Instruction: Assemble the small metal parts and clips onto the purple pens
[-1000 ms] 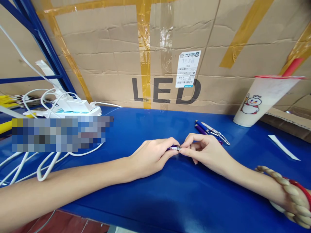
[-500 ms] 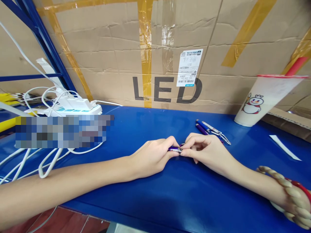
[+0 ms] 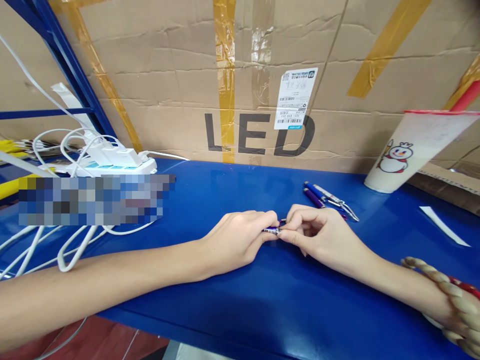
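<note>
Head camera looks down at my two hands meeting in the middle of the blue table (image 3: 232, 300). My left hand (image 3: 236, 242) lies knuckles-up with its fingers curled around a small purple pen (image 3: 270, 230); only a short stretch of the barrel with a silver band shows between my fingertips. My right hand (image 3: 322, 235) comes in from the other side, thumb and forefinger pinched on the end of the same pen, the other fingers folded under. Both hands are grasping it, fingertips almost touching each other, and both rest low on the tabletop. I cannot tell how much of the pen is hidden inside my left palm.

On my right wrist sits a bracelet of pale beads (image 3: 446, 295) with a red band just behind it. Just beyond my right hand, a few more pens (image 3: 326, 198) lie together on the table, blue and purple with metal clips, pointing off to the right.

Farther right, a white paper strip (image 3: 444, 226) lies flat on the blue surface. Behind it a pale plastic cup (image 3: 408, 150) with a snowman drawing and a red rim leans toward the right. To my left, white cables (image 3: 75, 245) loop across the table near a white power strip (image 3: 112, 165). A big cardboard box (image 3: 168, 90) printed with "LED" stands along the back edge, crossed with yellow tape, a white shipping label (image 3: 294, 99) stuck on it.
</note>
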Demonstrator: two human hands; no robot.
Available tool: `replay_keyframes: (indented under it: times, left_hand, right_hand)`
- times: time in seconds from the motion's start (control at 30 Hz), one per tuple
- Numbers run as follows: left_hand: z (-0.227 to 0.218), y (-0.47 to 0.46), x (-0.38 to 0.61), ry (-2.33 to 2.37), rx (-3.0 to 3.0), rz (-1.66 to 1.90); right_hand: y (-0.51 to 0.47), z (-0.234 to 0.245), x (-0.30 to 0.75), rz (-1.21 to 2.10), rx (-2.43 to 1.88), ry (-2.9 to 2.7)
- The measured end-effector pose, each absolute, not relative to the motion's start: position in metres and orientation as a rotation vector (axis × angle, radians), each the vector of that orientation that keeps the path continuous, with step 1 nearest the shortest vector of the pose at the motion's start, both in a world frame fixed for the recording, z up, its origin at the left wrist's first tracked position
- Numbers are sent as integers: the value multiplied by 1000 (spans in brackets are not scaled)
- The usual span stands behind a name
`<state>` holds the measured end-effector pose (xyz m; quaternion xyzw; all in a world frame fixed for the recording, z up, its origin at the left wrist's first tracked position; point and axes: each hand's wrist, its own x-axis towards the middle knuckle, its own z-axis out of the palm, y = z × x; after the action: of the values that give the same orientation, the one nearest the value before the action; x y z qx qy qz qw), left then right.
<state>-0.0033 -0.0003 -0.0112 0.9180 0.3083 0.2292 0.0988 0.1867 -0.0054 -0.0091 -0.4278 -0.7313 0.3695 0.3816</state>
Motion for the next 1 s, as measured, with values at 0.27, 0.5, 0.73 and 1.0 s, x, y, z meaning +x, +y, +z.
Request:
replay_keyframes:
  times: [0.27,0.5,0.73,1.0]
  left_hand:
    - [-12,0,-2,946,2713,691]
    - [-12,1,-2,978,2695,695]
    - [-8,1,-1,1114,2591,711]
    - [-6,1,-1,1071,2540,649]
  right_hand:
    - [-5,-10,186,1108,-1223,-1786]
    - [-2,-11,187,1042,-1220,-1830]
    - [-3,-10,189,789,-1124,-1856]
    - [-5,-8,191,368,-913,-1938]
